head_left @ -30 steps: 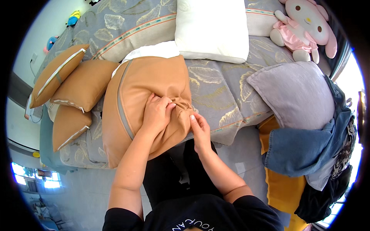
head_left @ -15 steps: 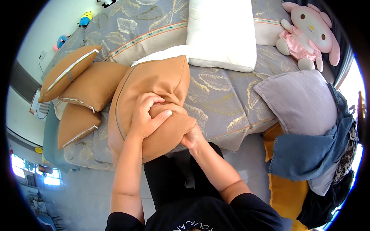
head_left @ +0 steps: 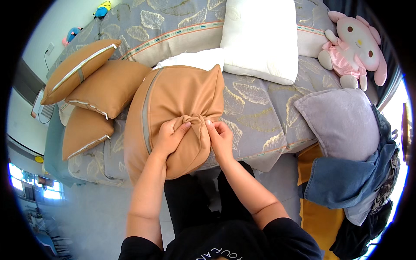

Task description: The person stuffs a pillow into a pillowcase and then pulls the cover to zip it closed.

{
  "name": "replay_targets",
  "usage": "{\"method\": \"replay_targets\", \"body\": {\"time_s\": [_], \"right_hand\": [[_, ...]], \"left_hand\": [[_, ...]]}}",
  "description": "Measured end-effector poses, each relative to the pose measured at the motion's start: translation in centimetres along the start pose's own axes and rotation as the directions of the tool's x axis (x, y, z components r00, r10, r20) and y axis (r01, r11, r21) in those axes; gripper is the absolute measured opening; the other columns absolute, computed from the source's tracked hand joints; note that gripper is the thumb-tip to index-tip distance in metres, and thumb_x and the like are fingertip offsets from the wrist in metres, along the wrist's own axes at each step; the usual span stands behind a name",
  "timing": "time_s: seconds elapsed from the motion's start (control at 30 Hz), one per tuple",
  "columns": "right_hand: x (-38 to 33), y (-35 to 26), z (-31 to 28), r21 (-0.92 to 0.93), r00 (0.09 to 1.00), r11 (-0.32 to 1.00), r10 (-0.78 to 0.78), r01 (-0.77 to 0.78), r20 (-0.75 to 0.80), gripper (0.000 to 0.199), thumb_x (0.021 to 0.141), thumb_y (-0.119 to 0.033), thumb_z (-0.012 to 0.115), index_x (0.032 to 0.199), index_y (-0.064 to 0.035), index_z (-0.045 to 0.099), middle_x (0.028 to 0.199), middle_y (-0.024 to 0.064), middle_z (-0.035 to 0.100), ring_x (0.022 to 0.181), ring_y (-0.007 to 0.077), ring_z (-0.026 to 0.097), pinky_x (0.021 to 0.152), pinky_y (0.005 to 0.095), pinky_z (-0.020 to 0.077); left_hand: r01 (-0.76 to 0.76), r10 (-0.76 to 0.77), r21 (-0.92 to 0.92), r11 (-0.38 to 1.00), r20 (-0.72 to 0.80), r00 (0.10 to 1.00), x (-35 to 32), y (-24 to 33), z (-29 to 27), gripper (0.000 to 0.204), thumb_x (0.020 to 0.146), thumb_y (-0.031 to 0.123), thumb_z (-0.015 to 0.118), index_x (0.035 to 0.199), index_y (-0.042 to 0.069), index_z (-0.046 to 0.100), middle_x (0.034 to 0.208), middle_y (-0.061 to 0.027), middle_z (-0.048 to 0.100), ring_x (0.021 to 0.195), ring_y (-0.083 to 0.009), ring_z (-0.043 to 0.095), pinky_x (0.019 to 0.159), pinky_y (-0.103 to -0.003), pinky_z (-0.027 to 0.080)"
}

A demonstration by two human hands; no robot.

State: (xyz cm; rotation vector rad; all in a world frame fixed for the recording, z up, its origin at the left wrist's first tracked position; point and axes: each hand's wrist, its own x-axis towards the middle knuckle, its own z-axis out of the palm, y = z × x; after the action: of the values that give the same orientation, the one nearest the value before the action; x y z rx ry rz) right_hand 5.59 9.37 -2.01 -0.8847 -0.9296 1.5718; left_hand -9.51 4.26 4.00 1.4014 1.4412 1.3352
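Note:
A large brown cushion (head_left: pixel 184 93) with a grey stripe near its left side rests on the sofa's front edge, before my legs. Its surface is gathered into tight folds at the centre. My left hand (head_left: pixel 170 138) is closed on the left of this bunched fabric, thumb on top. On the other side, my right hand (head_left: pixel 221 136) pinches the same gathers between thumb and fingers. Both hands nearly meet there. Behind the cushion a strip of white cloth (head_left: pixel 195 59) shows; most of it is hidden.
Three smaller brown zippered cushions (head_left: pixel 112 86) are piled at left on the leaf-patterned sofa (head_left: pixel 255 115). A white pillow (head_left: pixel 260 39) leans at the back, a pink plush toy (head_left: pixel 355 54) at far right. A grey cushion (head_left: pixel 342 123) and denim cloth (head_left: pixel 342 180) lie at right.
My right hand has come up from beneath the cushion's right edge to its top and now pinches the fabric. The fabric between my hands is bunched tighter. The view has shifted slightly.

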Motion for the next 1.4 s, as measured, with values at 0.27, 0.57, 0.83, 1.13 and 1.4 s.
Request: {"method": "replay_targets", "body": {"time_s": [0.27,0.57,0.83,1.13,1.4], "right_hand": [[0.3,-0.1,-1.4,-0.662,0.748,0.491,-0.643,0.566,0.162,0.021,0.078,-0.006,0.074,0.095,-0.0007,0.063,0.089,0.0107,0.063,0.083,0.0277,0.059,0.076,0.0334,0.0488],[1.9,2.6,-3.8,-0.219,0.879,0.920,-0.379,0.324,-0.290,0.013,0.090,-0.010,0.064,0.087,0.0013,0.068,0.083,0.0075,0.067,0.073,0.0163,0.059,0.068,0.0296,0.0469],[2.2,-1.1,-4.0,-0.733,0.733,0.509,-0.680,0.452,-0.020,0.017,0.086,-0.014,0.068,0.097,-0.0015,0.066,0.108,0.0134,0.060,0.102,0.0253,0.055,0.085,0.0371,0.0454],[3.6,-0.5,-4.5,-0.589,0.893,0.697,-0.440,0.408,0.097,0.011,0.089,-0.014,0.065,0.096,-0.0055,0.064,0.095,0.0118,0.064,0.083,0.0258,0.061,0.076,0.0345,0.0490],[4.0,2.1,-2.7,-0.429,0.860,0.842,-0.454,0.327,-0.234,0.021,0.087,-0.016,0.069,0.098,-0.0002,0.060,0.089,0.0101,0.062,0.077,0.0192,0.058,0.072,0.0285,0.0473]], "left_hand": [[0.020,-0.021,0.008,1.000,0.104,0.994,-0.7,0.9,-0.1,0.020,0.088,0.014,0.069,0.099,-0.001,0.066,0.089,-0.0020,0.066,0.082,-0.0076,0.057,0.075,-0.024,0.047],[-0.131,0.097,0.214,0.968,0.161,0.982,0.8,0.3,0.6,0.021,0.083,0.015,0.073,0.095,-0.001,0.066,0.085,-0.0074,0.063,0.082,-0.0143,0.058,0.075,-0.028,0.046],[-0.003,-0.017,0.284,0.959,0.068,0.998,1.4,0.9,1.4,0.023,0.080,0.017,0.076,0.090,-0.001,0.065,0.085,-0.0104,0.063,0.080,-0.0171,0.059,0.073,-0.031,0.047],[-0.039,0.022,0.215,0.976,0.079,0.997,1.5,1.2,2.1,0.029,0.080,0.016,0.076,0.099,0.000,0.061,0.094,-0.0089,0.067,0.087,-0.0153,0.061,0.079,-0.029,0.048],[-0.113,0.108,0.371,0.922,0.034,0.994,1.9,-1.3,1.5,0.020,0.081,0.003,0.069,0.096,0.003,0.056,0.085,-0.0083,0.063,0.080,-0.0159,0.059,0.071,-0.028,0.047]]}}
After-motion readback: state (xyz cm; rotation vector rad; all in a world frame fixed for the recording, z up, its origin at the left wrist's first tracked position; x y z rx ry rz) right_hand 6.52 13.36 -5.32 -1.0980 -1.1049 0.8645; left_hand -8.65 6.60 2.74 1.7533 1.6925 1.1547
